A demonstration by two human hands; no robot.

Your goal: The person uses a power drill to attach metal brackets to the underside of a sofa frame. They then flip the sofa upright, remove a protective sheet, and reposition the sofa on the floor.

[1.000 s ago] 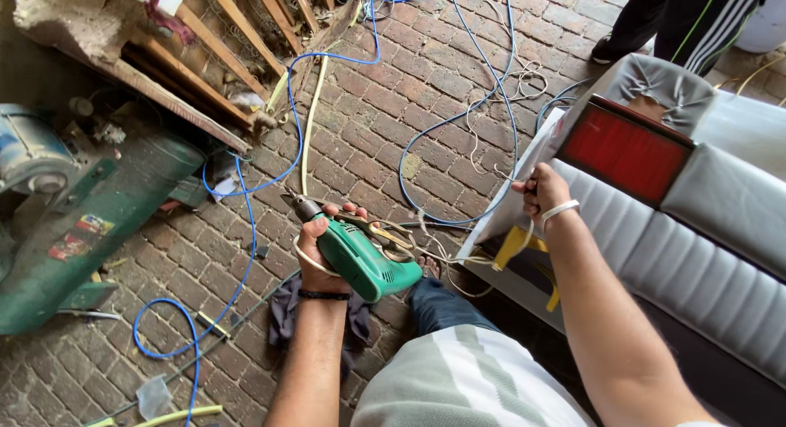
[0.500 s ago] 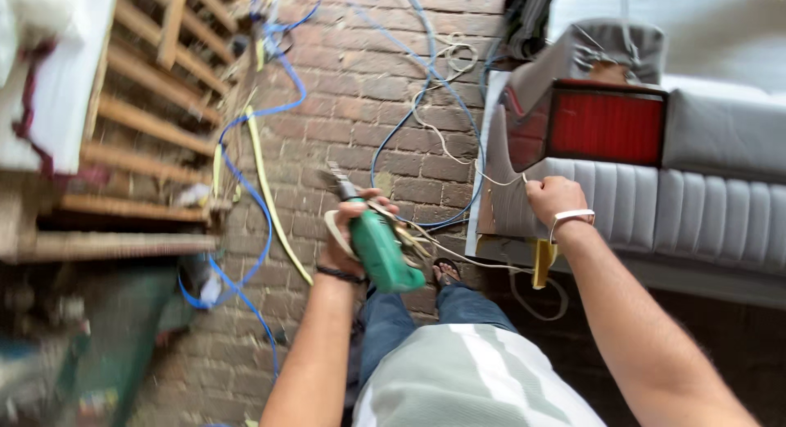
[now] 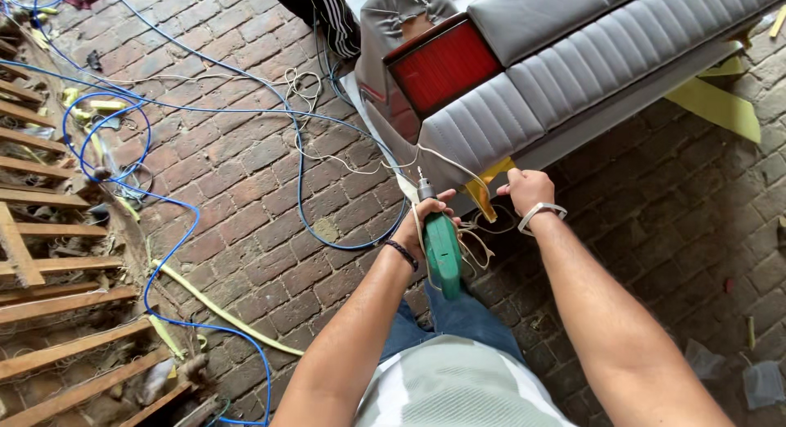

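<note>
Torso: pale striped shirt (image 3: 458, 390) and blue jeans at the bottom edge; both forearms stretched forward over the brick floor (image 3: 246, 198)
Left hand (image 3: 426, 222): wrapped around the grip of a green power drill (image 3: 442, 243); dark band on the wrist; bit aimed up toward the lower edge of the seat
Drill: between the two hands, above the knee; pale cord (image 3: 479, 247) looped beside it, touching the body
Right hand (image 3: 524, 188): fingers pinched closed at a yellow strip (image 3: 483, 189) hanging from the seat's underside; white bracelet on the wrist; just right of the drill, apart from the left hand
Seat: grey ribbed upholstered bench (image 3: 532, 75) lying across the bricks; red panel (image 3: 442, 67) set at its end
Floor beyond: blue cable (image 3: 180, 230) snaking across the bricks; wooden slatted frame (image 3: 49, 296) along the left edge
Far edge: dark striped trouser leg (image 3: 323, 9) of another person beside the seat
</note>
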